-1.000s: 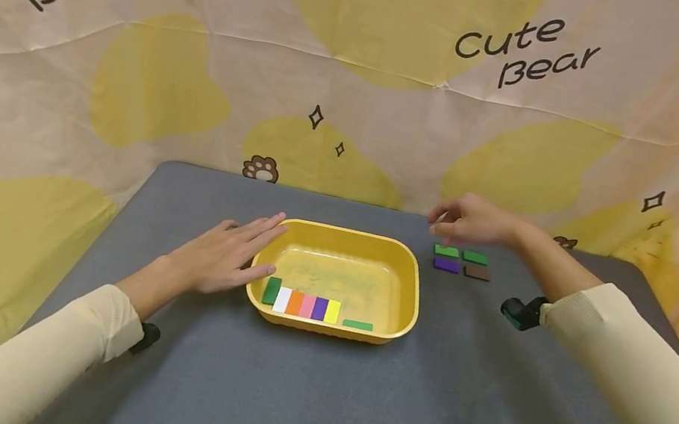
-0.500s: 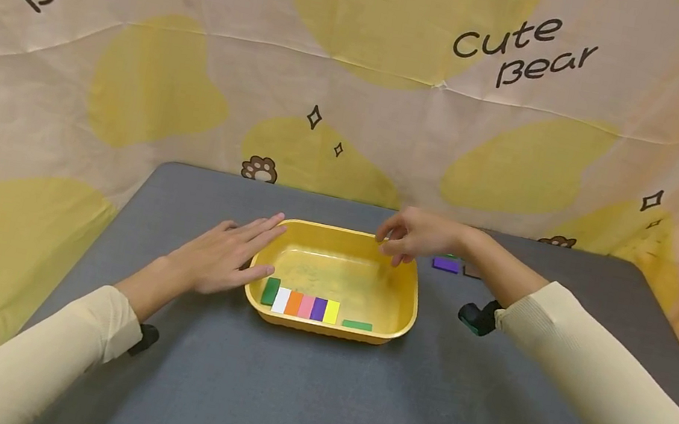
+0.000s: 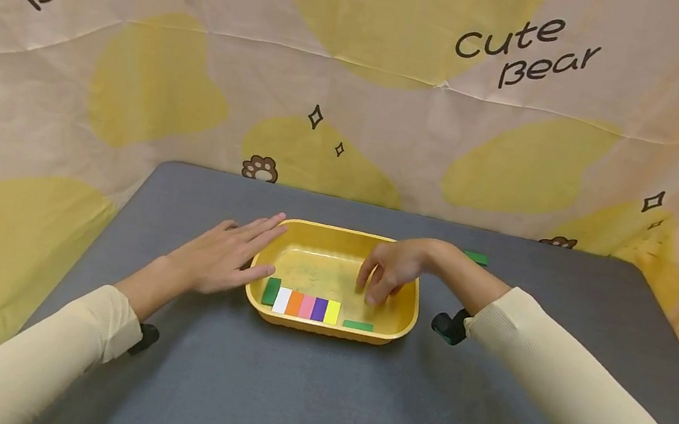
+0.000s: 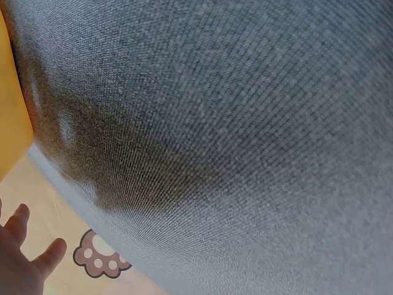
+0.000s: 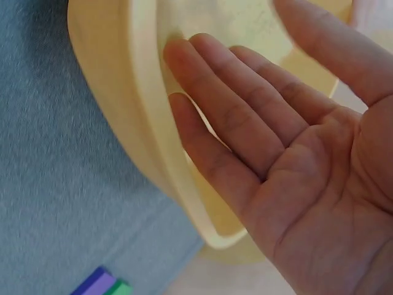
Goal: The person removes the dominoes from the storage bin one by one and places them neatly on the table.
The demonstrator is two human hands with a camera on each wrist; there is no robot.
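A yellow plastic tray sits on the table. Along its near side stands a row of small flat blocks: dark green, white, orange, pink, purple and yellow. To their right is a thin green block, apart from the row. My left hand lies with extended fingers at the tray's left rim. Over the tray's right part, inside the rim, my right hand reaches down; the right wrist view shows its fingers loosely extended, thumb apart, with nothing held.
Beyond the right forearm a loose green block lies on the grey table. The right wrist view shows a purple block beside a green one. A printed cloth hangs behind the table.
My right hand has travelled left and nearer, from above the loose blocks over the tray's rim to inside the tray. The left hand and the blocks in the tray stay in place.
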